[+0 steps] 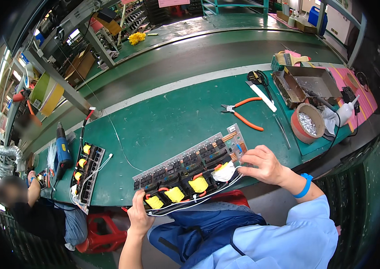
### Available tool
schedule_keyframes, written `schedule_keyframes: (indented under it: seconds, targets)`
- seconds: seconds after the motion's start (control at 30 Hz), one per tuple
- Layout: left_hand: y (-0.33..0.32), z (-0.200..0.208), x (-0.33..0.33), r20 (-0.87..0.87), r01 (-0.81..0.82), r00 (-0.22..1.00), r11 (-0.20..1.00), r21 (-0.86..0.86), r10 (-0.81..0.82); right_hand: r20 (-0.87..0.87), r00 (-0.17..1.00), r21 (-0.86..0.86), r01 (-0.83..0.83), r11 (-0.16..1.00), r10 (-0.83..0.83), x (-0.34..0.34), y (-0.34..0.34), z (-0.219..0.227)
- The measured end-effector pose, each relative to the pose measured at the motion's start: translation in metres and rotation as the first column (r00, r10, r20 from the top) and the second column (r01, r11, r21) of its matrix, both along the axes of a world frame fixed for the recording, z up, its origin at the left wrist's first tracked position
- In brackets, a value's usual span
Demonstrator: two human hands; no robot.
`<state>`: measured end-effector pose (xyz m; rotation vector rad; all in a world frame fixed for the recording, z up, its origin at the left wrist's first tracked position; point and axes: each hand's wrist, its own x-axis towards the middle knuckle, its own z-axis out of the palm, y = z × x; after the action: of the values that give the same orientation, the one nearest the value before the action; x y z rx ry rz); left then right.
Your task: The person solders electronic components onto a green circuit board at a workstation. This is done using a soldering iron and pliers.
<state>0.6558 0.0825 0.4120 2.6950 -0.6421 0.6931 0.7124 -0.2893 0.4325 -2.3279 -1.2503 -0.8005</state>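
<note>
A long circuit board (178,162) lies slanted at the bench's near edge, its right end farther from me. Rows of black components run along it, with yellow-wrapped coils (174,194), red sleeves and a white wrapped bundle (224,173) on the near side. White and black wires (203,200) trail along its near edge. My left hand (139,214) is closed on the board's left end, thumb on top. At the other end, my right hand (264,167) grips the board's edge beside the white wire, fingers bent; the exact contact is partly hidden.
Orange-handled cutters (243,114), tweezers (282,131) and a white strip (261,96) lie beyond the board. At right stand a round tub (307,123) and metal tray (306,85). Leftward are a second board (87,172), a blue heat gun (63,152) and another person (48,219).
</note>
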Motion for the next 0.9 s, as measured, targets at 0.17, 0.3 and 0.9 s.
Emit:
schedule_keyframes:
  seconds: [0.17, 0.3, 0.9]
  targets:
    - [-0.001, 0.004, 0.0, -0.037, 0.012, 0.999, 1.0, -0.005, -0.012, 0.094, 0.995, -0.003, 0.028, 1.0, -0.028, 0.002, 0.003, -0.001]
    - [0.004, 0.001, -0.003, -0.018, 0.004, 1.0, 1.0, -0.015, -0.005, 0.085, 0.996, -0.077, -0.02, 0.997, 0.027, 0.01, 0.012, 0.009]
    - [-0.003, 0.011, -0.025, 0.117, -0.011, 0.993, 1.0, 0.02, 0.008, 0.048, 0.976, -0.074, -0.208, 0.975, 0.212, 0.012, 0.019, 0.018]
